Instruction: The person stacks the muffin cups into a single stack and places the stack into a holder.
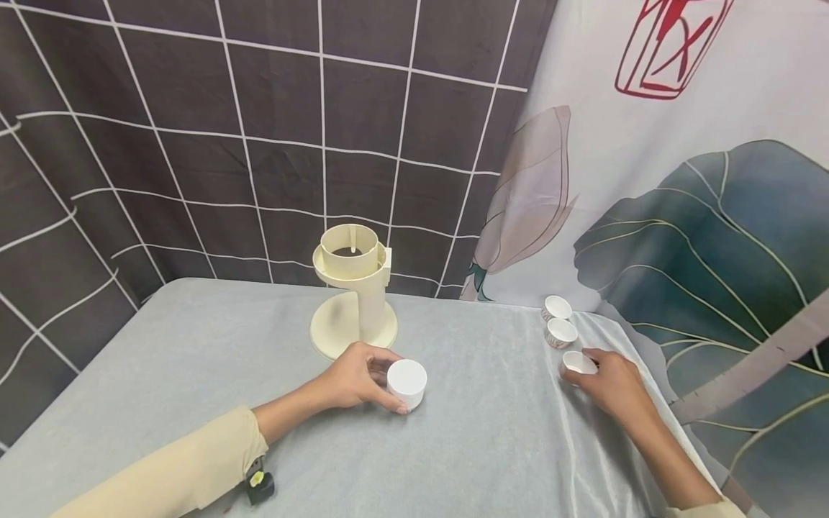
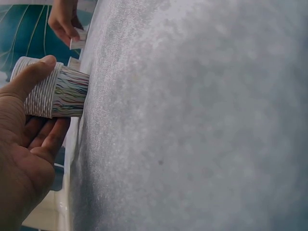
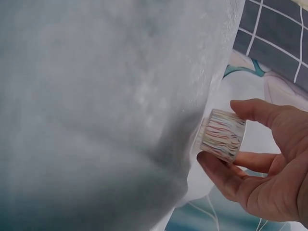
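Observation:
My left hand (image 1: 359, 378) grips a nested stack of small paper cups (image 1: 406, 383) near the middle of the cloth-covered table. In the left wrist view, the thumb lies along one side of the stack (image 2: 70, 91) and fingers along the other; the lowest cup shows wavy coloured stripes. Over at the right edge, my right hand (image 1: 612, 378) pinches a single striped paper cup (image 3: 224, 134) between thumb and fingers, its mouth upward and its base close to the cloth. Two more paper cups stand just behind it, a nearer one (image 1: 560, 333) and a farther one (image 1: 557, 307).
A cream plastic stand (image 1: 371, 306) with a ring-shaped top and round base stands behind my left hand. Pale grey cloth (image 1: 479, 432) covers the table. A dark grid-patterned curtain (image 1: 272, 158) and a leaf-printed one (image 1: 699, 237) hang behind and to the right.

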A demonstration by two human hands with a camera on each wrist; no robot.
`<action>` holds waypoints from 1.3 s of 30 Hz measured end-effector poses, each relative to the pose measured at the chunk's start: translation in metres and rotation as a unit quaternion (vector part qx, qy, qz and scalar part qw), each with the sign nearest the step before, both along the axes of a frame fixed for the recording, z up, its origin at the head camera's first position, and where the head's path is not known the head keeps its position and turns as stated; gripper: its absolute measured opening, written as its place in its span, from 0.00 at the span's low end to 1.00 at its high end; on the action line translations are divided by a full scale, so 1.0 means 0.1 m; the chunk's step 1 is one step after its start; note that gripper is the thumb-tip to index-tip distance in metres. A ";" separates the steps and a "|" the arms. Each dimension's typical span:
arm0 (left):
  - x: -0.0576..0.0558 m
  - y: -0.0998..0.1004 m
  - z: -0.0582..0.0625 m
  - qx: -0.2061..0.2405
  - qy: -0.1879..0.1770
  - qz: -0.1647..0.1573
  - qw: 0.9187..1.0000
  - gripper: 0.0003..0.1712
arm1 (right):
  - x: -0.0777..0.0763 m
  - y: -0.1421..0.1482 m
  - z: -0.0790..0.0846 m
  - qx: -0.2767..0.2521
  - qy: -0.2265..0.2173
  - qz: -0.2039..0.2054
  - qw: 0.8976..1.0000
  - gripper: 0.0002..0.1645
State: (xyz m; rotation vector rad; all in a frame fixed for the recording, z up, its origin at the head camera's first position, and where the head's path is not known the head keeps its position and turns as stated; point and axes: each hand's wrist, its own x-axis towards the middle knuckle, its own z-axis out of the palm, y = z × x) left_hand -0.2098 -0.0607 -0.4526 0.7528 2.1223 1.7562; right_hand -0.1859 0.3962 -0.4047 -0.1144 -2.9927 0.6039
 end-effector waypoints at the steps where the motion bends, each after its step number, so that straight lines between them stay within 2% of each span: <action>1: 0.00 0.00 0.00 0.001 0.000 0.000 1.000 0.34 | 0.00 -0.02 0.00 0.000 0.004 0.002 1.000 0.39; 10: 0.00 0.00 0.00 0.000 0.000 -0.002 1.000 0.34 | 0.01 -0.18 0.01 -0.010 0.032 0.025 0.999 0.32; 16: 0.01 0.00 0.00 -0.004 0.002 0.000 1.000 0.33 | 0.02 -0.28 -0.01 -0.022 0.033 0.034 0.999 0.31; 27: 0.00 0.00 -0.01 -0.006 0.001 0.000 1.000 0.33 | 0.03 -0.45 0.02 -0.035 0.038 0.043 0.998 0.38; 39: 0.00 0.00 0.00 -0.004 -0.004 -0.001 1.000 0.34 | 0.02 -0.58 0.06 -0.035 0.041 0.044 0.998 0.40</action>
